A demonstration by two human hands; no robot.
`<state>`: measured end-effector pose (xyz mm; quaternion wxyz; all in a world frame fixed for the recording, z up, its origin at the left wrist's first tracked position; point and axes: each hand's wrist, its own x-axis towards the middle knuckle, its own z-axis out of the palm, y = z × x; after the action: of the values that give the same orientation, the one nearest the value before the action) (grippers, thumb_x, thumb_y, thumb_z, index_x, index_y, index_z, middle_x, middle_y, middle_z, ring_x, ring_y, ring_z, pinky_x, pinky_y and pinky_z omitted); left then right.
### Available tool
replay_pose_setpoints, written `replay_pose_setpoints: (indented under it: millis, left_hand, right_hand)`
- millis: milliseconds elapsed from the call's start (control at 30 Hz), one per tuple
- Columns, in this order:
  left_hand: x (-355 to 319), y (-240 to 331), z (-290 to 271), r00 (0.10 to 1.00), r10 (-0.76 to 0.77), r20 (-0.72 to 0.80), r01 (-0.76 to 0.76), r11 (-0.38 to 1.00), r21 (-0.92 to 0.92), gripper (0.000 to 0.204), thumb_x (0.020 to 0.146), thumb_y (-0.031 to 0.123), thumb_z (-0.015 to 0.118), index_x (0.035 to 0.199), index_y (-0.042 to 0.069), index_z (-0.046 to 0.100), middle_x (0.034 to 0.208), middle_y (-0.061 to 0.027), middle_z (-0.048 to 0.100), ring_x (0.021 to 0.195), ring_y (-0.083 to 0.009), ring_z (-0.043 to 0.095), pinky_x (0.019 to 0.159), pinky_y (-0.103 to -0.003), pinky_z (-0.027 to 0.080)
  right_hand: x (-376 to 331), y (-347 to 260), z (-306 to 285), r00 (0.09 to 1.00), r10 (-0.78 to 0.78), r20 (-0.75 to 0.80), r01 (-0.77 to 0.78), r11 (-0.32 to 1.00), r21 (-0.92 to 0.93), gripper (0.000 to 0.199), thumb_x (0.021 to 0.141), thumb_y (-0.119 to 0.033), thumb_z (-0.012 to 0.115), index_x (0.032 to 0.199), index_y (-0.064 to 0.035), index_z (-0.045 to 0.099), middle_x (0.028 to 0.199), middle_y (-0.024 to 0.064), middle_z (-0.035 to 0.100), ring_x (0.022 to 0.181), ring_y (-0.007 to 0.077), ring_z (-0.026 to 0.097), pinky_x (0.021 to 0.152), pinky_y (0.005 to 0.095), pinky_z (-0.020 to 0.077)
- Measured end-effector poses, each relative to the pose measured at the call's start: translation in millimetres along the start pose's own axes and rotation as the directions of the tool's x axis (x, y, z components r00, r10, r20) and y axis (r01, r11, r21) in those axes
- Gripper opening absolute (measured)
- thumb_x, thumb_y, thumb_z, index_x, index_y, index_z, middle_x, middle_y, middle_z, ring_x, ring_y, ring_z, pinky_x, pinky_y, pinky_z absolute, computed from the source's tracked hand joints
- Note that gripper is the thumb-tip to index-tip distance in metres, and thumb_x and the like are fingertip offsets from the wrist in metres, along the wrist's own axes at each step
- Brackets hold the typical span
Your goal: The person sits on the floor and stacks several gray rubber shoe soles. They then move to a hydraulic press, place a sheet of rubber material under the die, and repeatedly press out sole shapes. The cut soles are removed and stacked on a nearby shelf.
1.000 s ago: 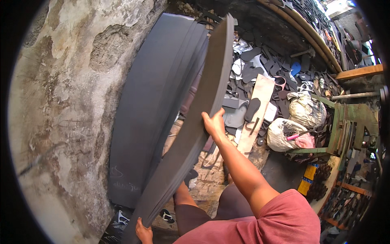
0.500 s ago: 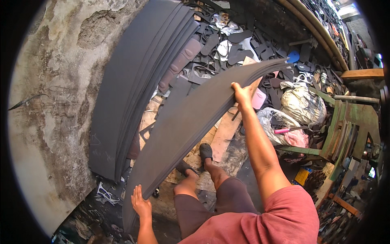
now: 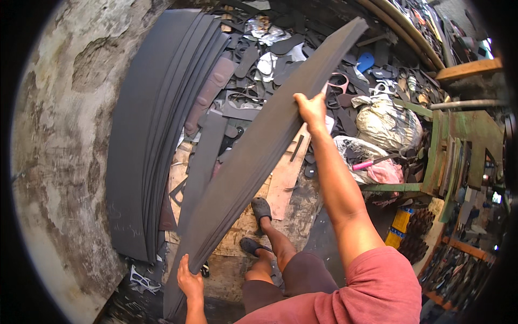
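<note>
A stack of long, dark grey foam sheets [image 3: 243,156] slants across the middle, held between my two hands. My right hand [image 3: 313,112] grips its right edge toward the far end, thumb on the top face and the other fingers hidden beneath. My left hand [image 3: 190,279] holds the same edge near the close end, its fingers against the sheets. To the left, more large dark foam sheets [image 3: 148,108] stand leaning on the wall. A narrow dark strip [image 3: 208,156] shows between the held stack and the leaning ones.
A stained wall [image 3: 59,162] rises on the left. Sandal-sole cutouts [image 3: 288,44] and scraps are heaped at the back. Stuffed plastic bags [image 3: 391,121] and a green frame [image 3: 437,154] stand at right. Cardboard [image 3: 286,186] lies on the floor near my feet.
The held sheets have turned more edge-on, and their far end has swung up and away. Both hands keep their hold. My feet have shifted, and the view has moved slightly right.
</note>
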<state>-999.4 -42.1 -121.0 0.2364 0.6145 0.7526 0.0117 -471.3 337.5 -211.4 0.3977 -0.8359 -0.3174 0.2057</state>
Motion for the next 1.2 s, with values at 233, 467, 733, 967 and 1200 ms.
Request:
replay_pose_setpoints:
  millis: [233,467,733,967,1200]
  left_hand:
    - [-26.4,-5.0,74.6,0.861,-0.083,0.502,0.182,0.972,-0.15,0.075,0.088,0.021,0.078,0.155,0.018,0.045,0.149,-0.0213,0.054,0.138,-0.0427,0.051,0.114,-0.048,0.043]
    - [-29.0,-113.6,61.4,0.873,-0.36,0.33,0.437,0.878,-0.197,0.07,0.087,0.024,0.08,0.15,0.012,0.049,0.136,-0.0233,0.063,0.126,-0.0419,0.06,0.106,-0.048,0.049]
    - [165.0,-253.5,72.3,0.934,-0.353,0.055,0.356,0.911,-0.206,0.078,0.088,0.029,0.08,0.152,0.006,0.044,0.147,-0.0252,0.054,0.137,-0.0432,0.049,0.114,-0.049,0.042]
    - [405.2,-290.1,88.9,0.889,-0.424,0.174,0.41,0.905,0.114,0.123,0.077,0.034,0.09,0.166,0.036,0.005,0.173,-0.0183,0.001,0.16,-0.0393,0.004,0.117,-0.076,0.027]
    - [439.7,-336.9,105.7,0.985,-0.169,-0.035,0.173,0.951,0.257,0.11,0.075,0.028,0.091,0.161,0.043,0.023,0.155,-0.0148,0.034,0.15,-0.04,0.031,0.105,-0.062,0.052]
  right_hand:
    - [-17.1,110.6,2.6,0.914,0.325,0.242,-0.403,0.782,0.475,0.061,0.092,-0.04,0.075,0.129,0.0058,0.062,0.119,0.0132,0.067,0.098,0.0208,0.066,0.081,0.0402,0.055]
    - [-81.1,277.3,-0.5,0.876,0.405,0.263,-0.357,0.91,-0.213,0.059,0.092,-0.032,0.075,0.134,0.0,0.049,0.083,0.0132,0.062,0.059,0.0148,0.057,0.045,0.0312,0.0454]
    - [-273.0,162.1,36.8,0.588,0.277,0.76,0.191,0.865,-0.464,0.048,0.094,-0.03,0.074,0.133,-0.006,0.059,0.116,0.0245,0.073,0.11,0.0369,0.07,0.095,0.0438,0.0526]
    - [-402.9,162.8,42.6,0.567,0.496,0.657,0.005,0.796,-0.605,0.047,0.094,-0.026,0.074,0.133,-0.0038,0.06,0.113,0.021,0.075,0.104,0.0323,0.074,0.09,0.0408,0.0564]
    - [-453.8,115.7,127.0,0.486,0.521,0.702,-0.006,0.805,-0.593,0.05,0.094,-0.029,0.073,0.135,-0.0022,0.059,0.122,0.0242,0.071,0.111,0.0344,0.072,0.094,0.0433,0.0563]
